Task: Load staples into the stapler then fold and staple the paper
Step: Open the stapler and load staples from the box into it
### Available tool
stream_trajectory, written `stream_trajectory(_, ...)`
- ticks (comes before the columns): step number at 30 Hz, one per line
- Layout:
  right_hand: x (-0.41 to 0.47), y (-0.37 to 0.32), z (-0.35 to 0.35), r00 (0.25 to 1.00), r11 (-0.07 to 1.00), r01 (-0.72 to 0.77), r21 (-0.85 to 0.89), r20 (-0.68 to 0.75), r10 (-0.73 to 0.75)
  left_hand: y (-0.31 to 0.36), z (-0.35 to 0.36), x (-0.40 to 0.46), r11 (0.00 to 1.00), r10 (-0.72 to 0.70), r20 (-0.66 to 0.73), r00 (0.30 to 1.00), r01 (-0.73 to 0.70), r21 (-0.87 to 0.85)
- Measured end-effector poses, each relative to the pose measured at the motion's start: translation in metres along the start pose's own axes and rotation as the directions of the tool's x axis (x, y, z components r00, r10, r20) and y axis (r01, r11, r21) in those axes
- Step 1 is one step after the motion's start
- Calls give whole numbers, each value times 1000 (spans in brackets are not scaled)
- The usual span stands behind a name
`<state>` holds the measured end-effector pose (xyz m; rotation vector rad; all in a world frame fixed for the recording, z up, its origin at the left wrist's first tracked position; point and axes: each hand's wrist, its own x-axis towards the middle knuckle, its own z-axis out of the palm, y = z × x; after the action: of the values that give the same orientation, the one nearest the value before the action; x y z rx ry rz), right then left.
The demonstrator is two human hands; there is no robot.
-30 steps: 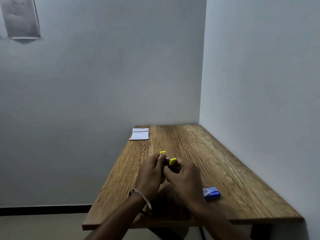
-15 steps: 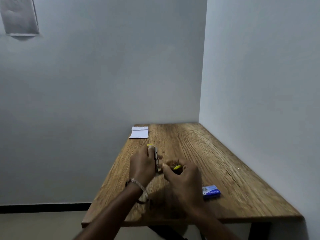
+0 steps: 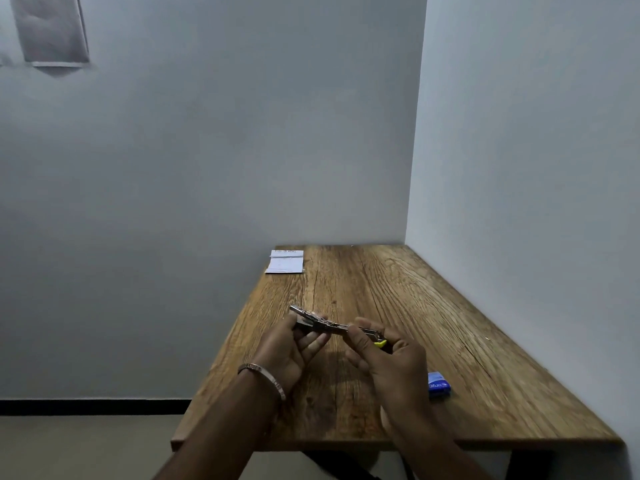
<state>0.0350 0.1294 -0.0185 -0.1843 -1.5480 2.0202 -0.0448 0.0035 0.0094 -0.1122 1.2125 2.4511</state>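
Observation:
A small metal stapler [image 3: 329, 324] with yellow trim is swung open into a long flat line above the wooden table [image 3: 398, 292]. My left hand [image 3: 292, 344] grips its left metal half from below. My right hand [image 3: 388, 358] pinches the other half, where a bit of yellow shows between the fingers. A blue staple box [image 3: 438, 384] lies on the table just right of my right hand. A folded white paper [image 3: 285, 261] rests at the table's far left corner, well beyond both hands.
The table stands in a room corner, with a wall along its right side and one behind it. Its left and near edges drop to the floor. A metal bracelet [image 3: 263, 374] circles my left wrist.
The stapler was closed up between both hands. My hands have drawn apart and its two halves now lie spread out in a line.

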Motion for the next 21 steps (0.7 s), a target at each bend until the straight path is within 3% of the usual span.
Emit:
stream_trajectory(5,3,-1,7,997,994,-7,112,-75,15,-11,4,-6,1000,21,55,998,-20,-6)
stream_trajectory(8,4,-3,11,993,986,-31,162,-107,49,-26,-4,-5,955,187,43,981,-192,226)
stream_trajectory(11,3,-4,15,990,990,-30,140,-135,49,-37,1,-8,681,424,127,897,-408,608)
stream_trajectory(16,-8,-8,25,994,998,39,-52,-101,-44,-36,8,-10,365,589,224,777,-502,784)
stream_trajectory(21,-17,-21,29,978,917,206,-340,34,-207,-28,11,-14,78,699,318,640,-510,857)
